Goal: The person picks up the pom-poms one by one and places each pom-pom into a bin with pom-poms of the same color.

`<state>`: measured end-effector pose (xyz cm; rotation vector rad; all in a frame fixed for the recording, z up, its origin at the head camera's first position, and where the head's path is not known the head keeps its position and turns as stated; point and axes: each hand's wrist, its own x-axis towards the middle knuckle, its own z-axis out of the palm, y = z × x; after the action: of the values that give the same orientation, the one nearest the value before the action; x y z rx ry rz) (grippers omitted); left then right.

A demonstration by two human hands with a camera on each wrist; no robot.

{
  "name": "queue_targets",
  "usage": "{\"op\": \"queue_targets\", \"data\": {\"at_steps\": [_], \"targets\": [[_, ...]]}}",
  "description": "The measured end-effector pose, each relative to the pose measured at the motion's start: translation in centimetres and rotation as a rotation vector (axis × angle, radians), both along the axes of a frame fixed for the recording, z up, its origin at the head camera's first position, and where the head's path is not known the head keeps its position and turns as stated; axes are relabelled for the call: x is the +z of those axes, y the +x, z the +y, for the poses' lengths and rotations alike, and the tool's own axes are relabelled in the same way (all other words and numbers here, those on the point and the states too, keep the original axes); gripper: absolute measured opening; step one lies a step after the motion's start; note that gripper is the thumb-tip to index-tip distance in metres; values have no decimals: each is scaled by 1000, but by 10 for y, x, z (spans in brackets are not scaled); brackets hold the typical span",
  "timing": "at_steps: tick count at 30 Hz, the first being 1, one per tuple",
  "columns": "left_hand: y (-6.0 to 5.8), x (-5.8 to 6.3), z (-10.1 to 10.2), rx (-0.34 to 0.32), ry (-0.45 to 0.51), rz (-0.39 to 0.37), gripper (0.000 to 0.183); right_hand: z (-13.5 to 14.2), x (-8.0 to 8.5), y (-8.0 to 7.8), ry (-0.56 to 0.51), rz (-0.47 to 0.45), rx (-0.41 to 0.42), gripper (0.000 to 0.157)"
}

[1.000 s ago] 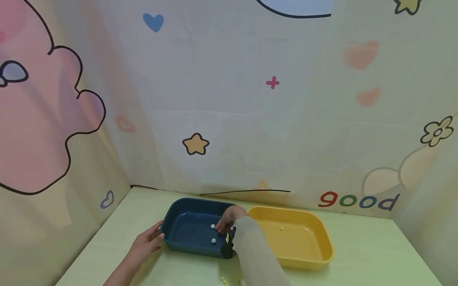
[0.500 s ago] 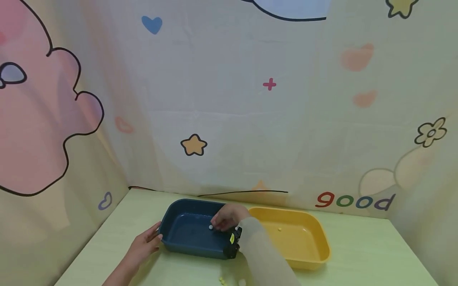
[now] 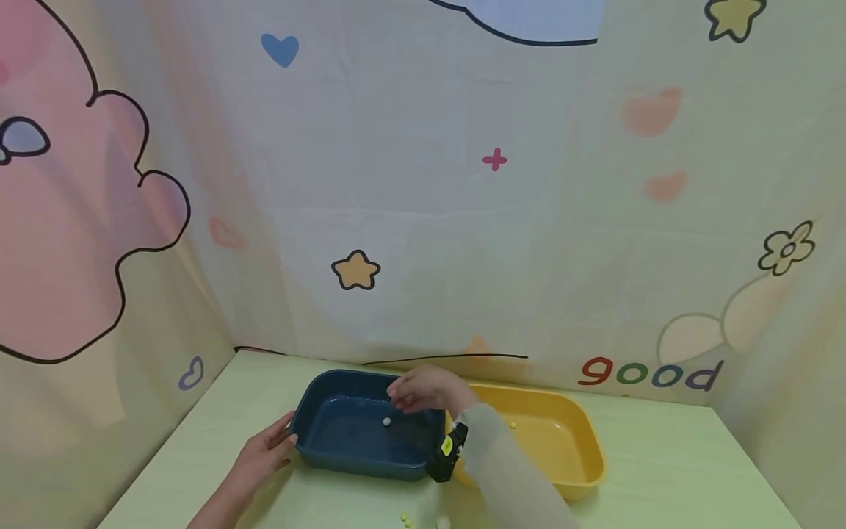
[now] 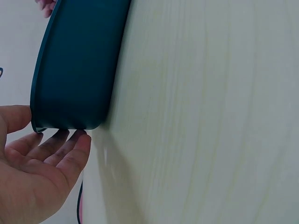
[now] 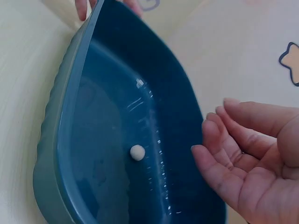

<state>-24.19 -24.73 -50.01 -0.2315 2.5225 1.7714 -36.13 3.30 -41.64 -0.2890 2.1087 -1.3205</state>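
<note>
A dark blue plastic tray (image 3: 350, 426) sits on the table. My left hand (image 3: 261, 452) grips its left end, thumb at the rim and fingers against the outer wall in the left wrist view. My right hand (image 3: 432, 389) hovers over the tray's right rear part. Its fingers are loosely bent, as the right wrist view shows, with nothing visible between them; part of the palm is hidden. One small white ball (image 5: 138, 152) lies on the tray floor, apart from the right fingertips (image 5: 201, 151). A yellow tray (image 3: 558, 441) stands beside the blue one, partly behind the right sleeve.
Inside the yellow tray lies a small yellow ball (image 3: 512, 426). Near the front table edge are several small yellow balls (image 3: 406, 519) and a white object (image 3: 443, 522), cut off by the frame. A printed curtain (image 3: 423, 220) encloses the back and sides.
My right hand has risen from the blue tray's floor and shifted slightly backward. Two white balls showed near its fingers a second ago; one shows now. My left hand stays at the tray's end.
</note>
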Motion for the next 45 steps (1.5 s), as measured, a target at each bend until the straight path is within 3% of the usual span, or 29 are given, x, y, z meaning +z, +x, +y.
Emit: {"op": "queue_targets", "data": {"at_steps": [14, 25, 34, 45], "targets": [[0, -1, 0, 9, -4, -6, 55, 19, 13, 13, -262, 37, -114, 33], [0, 0, 0, 13, 6, -11, 55, 36, 21, 41, -331, 73, -109, 18], [-1, -1, 0, 2, 10, -11, 55, 60, 11, 78, -318, 111, -125, 20], [-1, -1, 1, 5, -3, -13, 55, 92, -19, 111, -315, 95, -139, 21]]}}
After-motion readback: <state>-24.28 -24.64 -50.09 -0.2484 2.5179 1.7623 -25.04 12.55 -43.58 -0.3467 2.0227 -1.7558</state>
